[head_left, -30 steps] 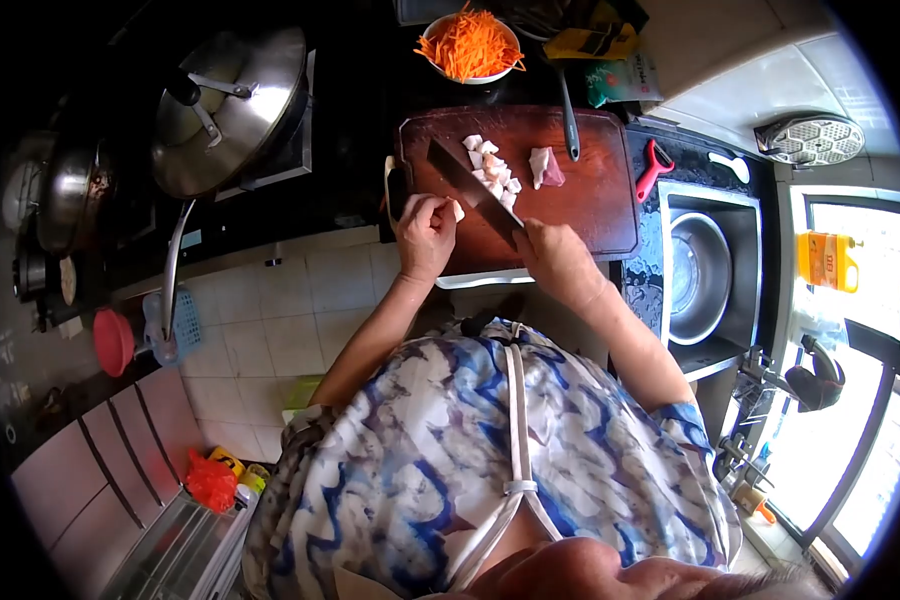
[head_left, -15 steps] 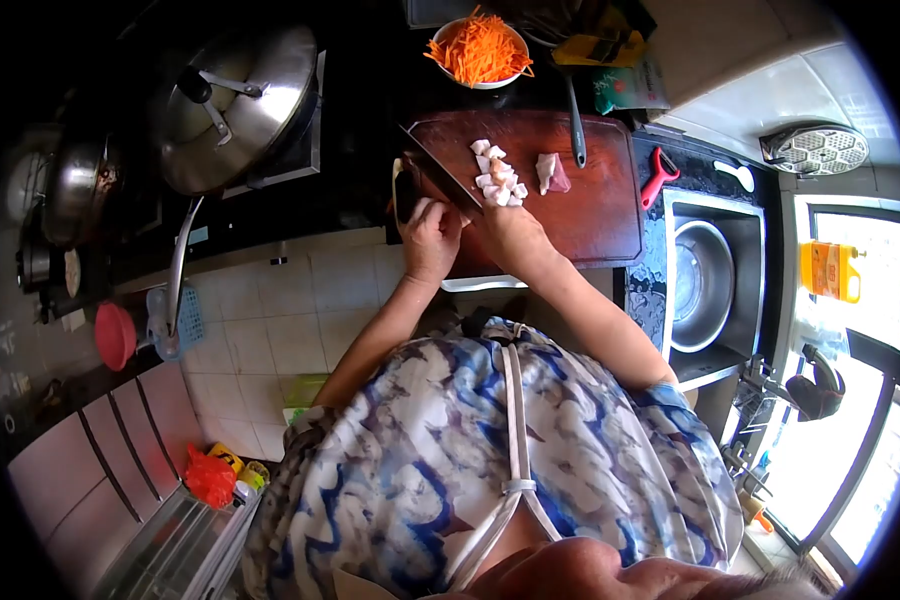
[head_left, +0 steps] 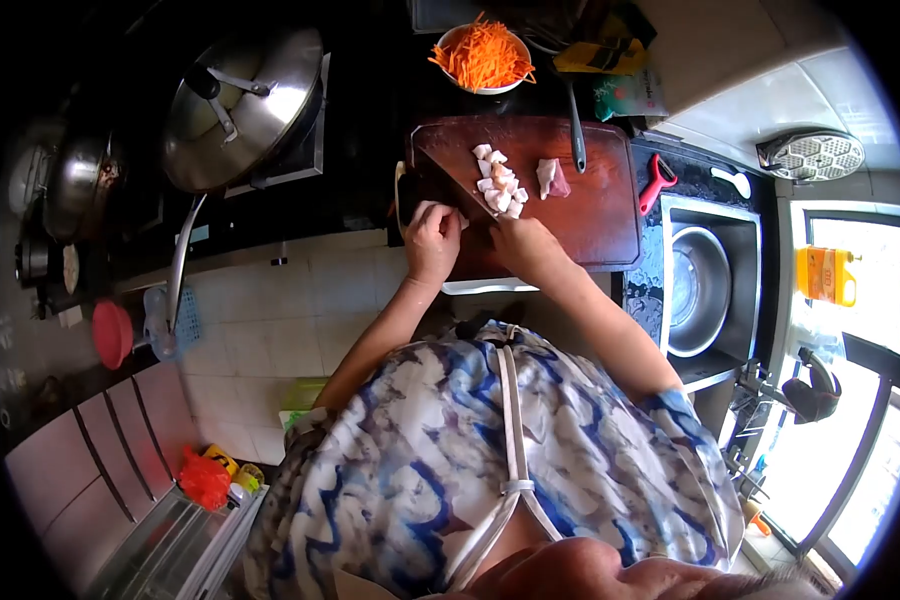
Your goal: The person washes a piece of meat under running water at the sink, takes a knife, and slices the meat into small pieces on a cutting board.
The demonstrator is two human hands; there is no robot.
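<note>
Fisheye head view of a kitchen counter, lit by daylight from the right.

Strong barrel distortion bends straight lines near the rim, and a black vignette rings the circular frame. The window [head_left: 850,440] at lower right is overexposed, washing out detail around it. The dark hob area at upper left sits in deep shadow, while the pot lid [head_left: 238,105] carries soft glare. The centre is reasonably sharp; small items near the edges are soft.
</note>
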